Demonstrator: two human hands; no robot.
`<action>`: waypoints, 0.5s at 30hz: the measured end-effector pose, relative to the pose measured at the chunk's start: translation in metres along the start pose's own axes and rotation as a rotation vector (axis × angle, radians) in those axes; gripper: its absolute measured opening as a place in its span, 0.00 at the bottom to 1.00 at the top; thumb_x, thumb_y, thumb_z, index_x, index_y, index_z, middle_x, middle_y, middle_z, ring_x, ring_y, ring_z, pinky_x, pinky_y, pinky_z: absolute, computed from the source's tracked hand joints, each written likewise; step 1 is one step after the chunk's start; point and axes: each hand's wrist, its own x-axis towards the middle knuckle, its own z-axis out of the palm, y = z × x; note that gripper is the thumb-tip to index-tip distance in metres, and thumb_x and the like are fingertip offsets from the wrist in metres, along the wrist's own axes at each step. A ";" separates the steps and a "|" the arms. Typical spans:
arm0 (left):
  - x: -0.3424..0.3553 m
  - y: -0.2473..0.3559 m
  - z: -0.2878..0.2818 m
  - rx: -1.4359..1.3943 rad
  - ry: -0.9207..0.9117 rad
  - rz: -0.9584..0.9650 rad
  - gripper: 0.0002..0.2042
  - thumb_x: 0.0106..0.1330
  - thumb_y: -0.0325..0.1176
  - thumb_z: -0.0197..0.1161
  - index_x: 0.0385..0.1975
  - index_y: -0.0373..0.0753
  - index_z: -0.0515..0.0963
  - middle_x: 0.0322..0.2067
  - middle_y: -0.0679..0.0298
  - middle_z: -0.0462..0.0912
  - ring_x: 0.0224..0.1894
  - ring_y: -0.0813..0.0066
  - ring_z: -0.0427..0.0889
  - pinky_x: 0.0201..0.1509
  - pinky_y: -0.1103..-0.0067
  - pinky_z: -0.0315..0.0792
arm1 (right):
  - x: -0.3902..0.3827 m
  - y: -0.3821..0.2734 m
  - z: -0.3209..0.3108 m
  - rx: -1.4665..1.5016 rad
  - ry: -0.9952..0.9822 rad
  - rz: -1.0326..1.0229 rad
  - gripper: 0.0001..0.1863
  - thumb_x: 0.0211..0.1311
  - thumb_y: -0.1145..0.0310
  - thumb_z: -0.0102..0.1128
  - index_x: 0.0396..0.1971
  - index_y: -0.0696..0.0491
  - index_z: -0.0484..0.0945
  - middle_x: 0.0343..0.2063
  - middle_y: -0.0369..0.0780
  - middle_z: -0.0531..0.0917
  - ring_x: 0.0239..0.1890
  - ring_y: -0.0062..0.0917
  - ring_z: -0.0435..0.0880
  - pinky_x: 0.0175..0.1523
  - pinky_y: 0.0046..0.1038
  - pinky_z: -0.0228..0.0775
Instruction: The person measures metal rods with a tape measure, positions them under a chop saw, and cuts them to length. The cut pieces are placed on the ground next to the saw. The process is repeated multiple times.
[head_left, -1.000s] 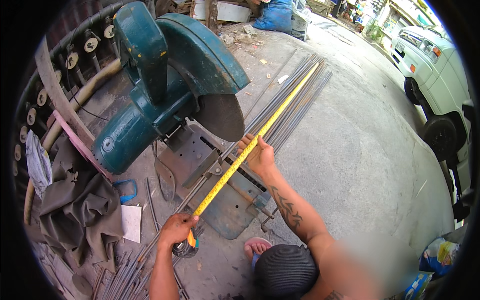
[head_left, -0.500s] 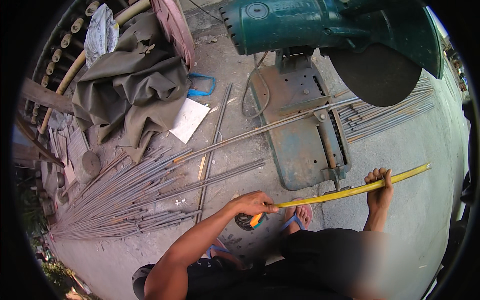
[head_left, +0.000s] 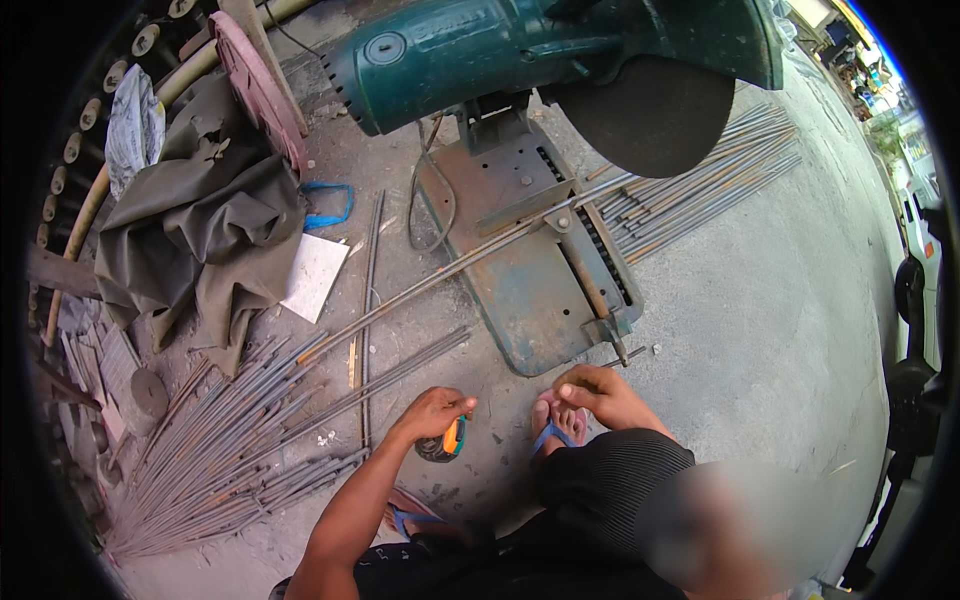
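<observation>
**Tape measure held low by the chop saw**

A tape measure is gripped in the left hand above the concrete floor; the right hand, loosely curled and empty, is rested near a sandalled foot, just before the chop saw base

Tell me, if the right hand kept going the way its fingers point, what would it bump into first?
The right hand points left, low over the floor. It would probably meet the tape measure in the left hand first. A sandalled foot lies just below that line, so depth makes this uncertain.
</observation>
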 end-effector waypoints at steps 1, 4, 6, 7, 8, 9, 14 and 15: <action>0.001 -0.004 -0.004 0.055 0.029 -0.112 0.24 0.62 0.52 0.52 0.23 0.33 0.78 0.25 0.55 0.79 0.30 0.62 0.79 0.37 0.70 0.69 | -0.010 0.002 -0.005 0.003 0.206 0.100 0.17 0.59 0.60 0.58 0.36 0.61 0.75 0.31 0.40 0.80 0.37 0.24 0.78 0.43 0.25 0.68; 0.006 -0.016 -0.007 0.474 0.118 -0.118 0.22 0.61 0.50 0.51 0.22 0.34 0.78 0.27 0.51 0.79 0.33 0.56 0.80 0.40 0.68 0.71 | -0.039 0.023 -0.015 -0.089 0.699 0.233 0.16 0.60 0.62 0.57 0.36 0.62 0.75 0.30 0.42 0.80 0.36 0.26 0.78 0.43 0.26 0.69; 0.011 -0.022 0.000 0.651 0.177 -0.085 0.20 0.60 0.48 0.52 0.25 0.34 0.78 0.29 0.50 0.80 0.34 0.53 0.80 0.41 0.67 0.71 | -0.048 0.046 -0.018 -0.324 0.901 0.216 0.15 0.60 0.63 0.55 0.36 0.62 0.75 0.29 0.45 0.80 0.36 0.29 0.80 0.42 0.27 0.69; 0.015 -0.023 0.003 0.740 0.216 -0.062 0.19 0.60 0.48 0.52 0.27 0.35 0.78 0.29 0.50 0.80 0.34 0.51 0.80 0.42 0.66 0.71 | -0.048 0.060 -0.017 -0.394 0.883 0.186 0.15 0.60 0.64 0.54 0.37 0.62 0.74 0.29 0.47 0.80 0.37 0.31 0.80 0.41 0.29 0.70; 0.017 -0.024 0.006 0.767 0.237 -0.073 0.18 0.59 0.47 0.53 0.29 0.35 0.77 0.30 0.51 0.79 0.35 0.53 0.79 0.42 0.66 0.71 | -0.046 0.073 -0.016 -0.474 0.864 0.156 0.15 0.61 0.64 0.54 0.38 0.62 0.74 0.29 0.48 0.80 0.37 0.34 0.81 0.41 0.30 0.70; 0.019 -0.022 0.007 0.795 0.261 -0.084 0.17 0.57 0.46 0.54 0.31 0.35 0.76 0.32 0.52 0.79 0.36 0.54 0.79 0.41 0.66 0.71 | -0.042 0.086 -0.015 -0.545 0.853 0.168 0.15 0.61 0.64 0.53 0.38 0.62 0.73 0.29 0.50 0.81 0.37 0.36 0.81 0.41 0.32 0.70; 0.025 0.002 -0.025 0.782 0.861 0.219 0.17 0.55 0.42 0.59 0.40 0.38 0.71 0.40 0.59 0.74 0.45 0.60 0.72 0.49 0.63 0.66 | -0.017 0.117 -0.007 -0.504 0.650 0.152 0.16 0.62 0.64 0.52 0.42 0.61 0.70 0.25 0.46 0.81 0.27 0.32 0.82 0.34 0.32 0.71; 0.028 0.006 -0.039 0.831 1.001 0.228 0.18 0.55 0.42 0.60 0.41 0.39 0.71 0.42 0.60 0.72 0.46 0.60 0.70 0.52 0.62 0.64 | -0.014 0.118 -0.006 -0.485 0.672 0.172 0.16 0.62 0.64 0.52 0.42 0.61 0.70 0.24 0.46 0.80 0.26 0.31 0.82 0.34 0.32 0.71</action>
